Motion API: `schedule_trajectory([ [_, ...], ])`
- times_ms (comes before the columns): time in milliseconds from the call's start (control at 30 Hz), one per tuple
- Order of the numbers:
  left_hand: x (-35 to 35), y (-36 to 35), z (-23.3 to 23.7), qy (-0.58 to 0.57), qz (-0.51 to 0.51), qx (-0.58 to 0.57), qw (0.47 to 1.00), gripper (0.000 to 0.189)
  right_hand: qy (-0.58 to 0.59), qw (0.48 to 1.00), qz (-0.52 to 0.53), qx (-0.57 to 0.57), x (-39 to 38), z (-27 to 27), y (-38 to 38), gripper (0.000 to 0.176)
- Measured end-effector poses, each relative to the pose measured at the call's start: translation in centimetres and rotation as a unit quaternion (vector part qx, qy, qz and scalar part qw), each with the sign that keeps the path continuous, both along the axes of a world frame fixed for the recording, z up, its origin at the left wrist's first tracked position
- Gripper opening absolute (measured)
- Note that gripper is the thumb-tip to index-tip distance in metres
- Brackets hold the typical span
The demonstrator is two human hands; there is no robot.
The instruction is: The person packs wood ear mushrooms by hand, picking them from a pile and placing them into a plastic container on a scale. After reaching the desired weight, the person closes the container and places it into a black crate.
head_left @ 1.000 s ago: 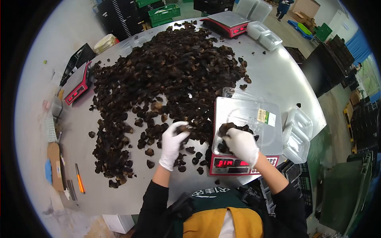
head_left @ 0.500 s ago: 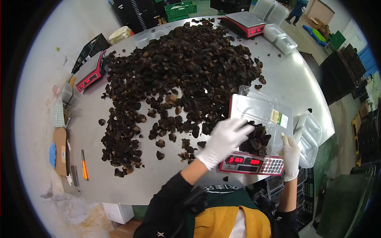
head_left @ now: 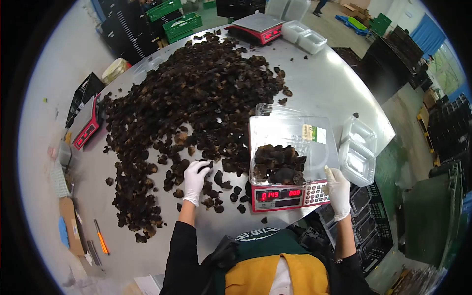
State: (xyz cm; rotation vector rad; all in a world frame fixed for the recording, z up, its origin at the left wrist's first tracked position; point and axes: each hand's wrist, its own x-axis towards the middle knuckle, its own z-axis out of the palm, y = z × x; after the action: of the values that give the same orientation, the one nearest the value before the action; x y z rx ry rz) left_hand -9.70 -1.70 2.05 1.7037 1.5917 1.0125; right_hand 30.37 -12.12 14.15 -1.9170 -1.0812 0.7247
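Observation:
My left hand [head_left: 195,181], in a white glove, is over the table at the near edge of the loose mushrooms. Its thumb and fingers pinch a dark mushroom piece [head_left: 208,164]. My gloved right hand [head_left: 338,192] is beside the right end of the red scale [head_left: 278,197], its thumb and forefinger apart and nothing visible between them. A clear plastic tray [head_left: 317,152] with a paper label lies on the scale, with dark mushrooms [head_left: 280,164] in its near left part. The scale display reads 0.149. A large heap of mushrooms [head_left: 196,83] spreads over the metal table [head_left: 339,88].
Empty clear trays [head_left: 358,162] stand right of the scale. Another red scale [head_left: 258,27] is at the far edge, a third [head_left: 87,123] at the left. An orange knife [head_left: 102,237] lies at the left. Black crates [head_left: 366,226] stand below the right edge.
My left hand has moved from the tray to the left, now with a mushroom piece. The display has dropped from 0.168 to 0.149. My right hand stays beside the scale. The view has shifted.

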Motion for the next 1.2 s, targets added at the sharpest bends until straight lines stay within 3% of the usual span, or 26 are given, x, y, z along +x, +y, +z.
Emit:
schedule_trajectory([
  [67,2.9,0.5,3.7,-0.056,-0.021,0.03,0.998,0.024,-0.004,1.0,0.014,-0.01,0.1,-0.9,-0.3,0.026],
  [167,9.7,-0.4,10.4,-0.035,-0.106,0.118,0.987,0.029,0.034,0.999,0.023,-0.005,-0.3,-2.0,-0.3,0.027],
  [267,15.0,-0.8,12.3,0.089,-0.274,0.207,0.935,0.031,0.024,0.999,0.04,-0.017,-1.1,-1.8,-0.2,0.028],
  [367,17.1,-0.5,10.5,0.245,-0.332,0.197,0.889,0.035,0.001,0.998,0.065,0.005,-1.6,-2.3,-0.2,0.028],
  [500,14.2,-0.7,12.3,0.038,-0.288,0.204,0.935,0.033,-0.004,0.999,0.044,-0.006,-1.0,-1.9,-0.7,0.027],
  [567,11.3,-1.3,12.4,0.021,-0.215,0.173,0.961,0.033,0.017,0.999,0.033,-0.003,-0.5,-2.4,-0.7,0.028],
  [633,7.1,-1.8,8.6,0.069,-0.147,0.072,0.984,0.034,0.042,0.999,0.003,0.005,-0.6,-2.2,-0.8,0.029],
  [700,3.1,-3.1,4.4,0.167,-0.104,0.062,0.978,0.036,0.059,0.998,0.002,0.0,-0.7,-2.1,-0.9,0.03],
  [767,0.4,-4.9,1.3,0.229,-0.116,0.026,0.966,0.057,0.057,0.998,0.003,-0.02,-0.7,-2.2,-0.9,0.031],
  [867,0.7,-8.4,0.0,0.299,-0.177,-0.006,0.938,0.067,0.045,0.999,0.013,-0.021,-0.9,-2.8,-0.8,0.031],
  [967,1.5,-10.7,-1.6,0.294,-0.138,0.119,0.938,0.042,0.009,0.999,0.045,0.0,-0.9,-2.9,-0.7,0.027],
  [1100,0.0,-9.6,-4.3,0.25,-0.08,0.076,0.962,0.023,0.021,0.999,0.028,-0.001,-0.9,-2.7,-1.0,0.031],
  [1200,1.3,-6.5,-2.0,0.045,0.041,0.068,0.996,0.011,0.031,0.999,0.019,-0.015,-0.9,-2.8,-1.1,0.031],
])
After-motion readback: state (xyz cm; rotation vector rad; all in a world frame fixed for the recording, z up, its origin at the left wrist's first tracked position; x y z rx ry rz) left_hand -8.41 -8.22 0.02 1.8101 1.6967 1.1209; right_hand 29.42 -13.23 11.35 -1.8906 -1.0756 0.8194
